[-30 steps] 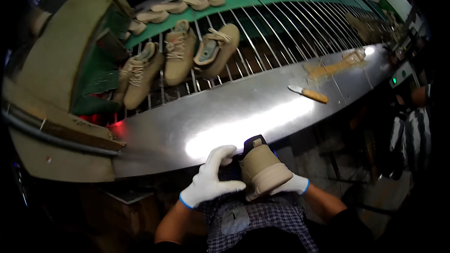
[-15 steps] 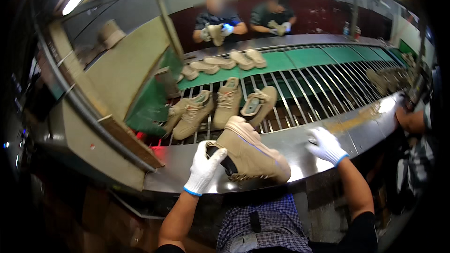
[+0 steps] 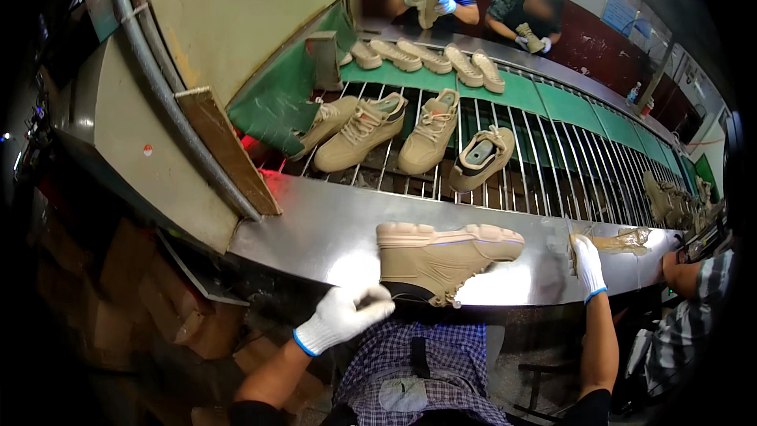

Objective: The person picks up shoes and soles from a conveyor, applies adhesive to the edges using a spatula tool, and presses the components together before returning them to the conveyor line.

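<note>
A tan shoe (image 3: 445, 256) rests sole up on the steel ledge in front of me, its dark-lined opening and laces toward my body. My left hand (image 3: 347, 317), in a white knit glove, is beside that opening, thumb and fingers apart, with no firm hold visible. Away to the right, my gloved right hand (image 3: 588, 264) is on or just over the ledge by a brown taped patch (image 3: 627, 241). It shows edge-on, and its fingertips are hard to make out. Beyond the ledge, several tan laced shoes, one of them (image 3: 430, 132) upright, stand on the metal rollers.
Tan soles (image 3: 426, 56) lie in a row on the green belt (image 3: 520, 91). A green flap (image 3: 272, 114) hangs at the machine's mouth on the left, beside a wooden board (image 3: 225, 150). Two people work across the line; another person's arm (image 3: 690, 272) is at the right.
My left hand has let go of the shoe's collar and drawn back; the shoe now rests on the ledge. My right hand has moved right along the ledge. The view has shifted.
</note>
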`<action>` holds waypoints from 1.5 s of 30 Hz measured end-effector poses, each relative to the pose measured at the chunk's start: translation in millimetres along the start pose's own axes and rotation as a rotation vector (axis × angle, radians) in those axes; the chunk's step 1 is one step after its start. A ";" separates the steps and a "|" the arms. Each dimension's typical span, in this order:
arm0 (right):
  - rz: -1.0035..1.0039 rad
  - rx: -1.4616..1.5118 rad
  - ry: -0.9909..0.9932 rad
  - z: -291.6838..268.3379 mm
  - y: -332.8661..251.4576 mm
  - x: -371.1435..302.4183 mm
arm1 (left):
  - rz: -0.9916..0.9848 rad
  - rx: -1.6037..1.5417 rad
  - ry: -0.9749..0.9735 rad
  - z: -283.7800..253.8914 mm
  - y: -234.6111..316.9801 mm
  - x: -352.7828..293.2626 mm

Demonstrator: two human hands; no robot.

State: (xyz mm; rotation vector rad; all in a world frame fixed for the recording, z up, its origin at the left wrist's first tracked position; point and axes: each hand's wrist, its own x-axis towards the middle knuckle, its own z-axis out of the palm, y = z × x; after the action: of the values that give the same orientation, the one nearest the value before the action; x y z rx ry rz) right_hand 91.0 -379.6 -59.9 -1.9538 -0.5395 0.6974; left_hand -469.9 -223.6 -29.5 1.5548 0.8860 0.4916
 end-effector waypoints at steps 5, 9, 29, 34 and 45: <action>-0.791 -0.710 -0.430 120.5 -134.6 -144.9 | 0.598 0.725 0.327 -11.1 15.1 61.7; -0.568 -1.081 -0.529 147.8 -178.3 -159.0 | 0.524 0.737 0.181 1.9 14.1 90.0; -0.731 -1.021 -0.642 164.0 -188.6 -167.7 | 0.427 0.971 -0.178 37.9 49.0 105.5; -0.638 -1.005 -0.718 160.7 -172.1 -145.5 | 0.423 0.998 -0.230 42.8 56.3 110.3; -0.708 -1.028 -0.361 137.7 -147.0 -122.7 | 0.479 1.027 -0.199 35.1 49.3 106.7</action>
State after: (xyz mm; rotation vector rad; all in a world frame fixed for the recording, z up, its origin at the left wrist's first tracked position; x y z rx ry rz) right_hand -103.5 -303.1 49.3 -2.2632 -1.9939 0.2994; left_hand -365.1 -163.7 -7.1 2.7353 0.6128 0.1852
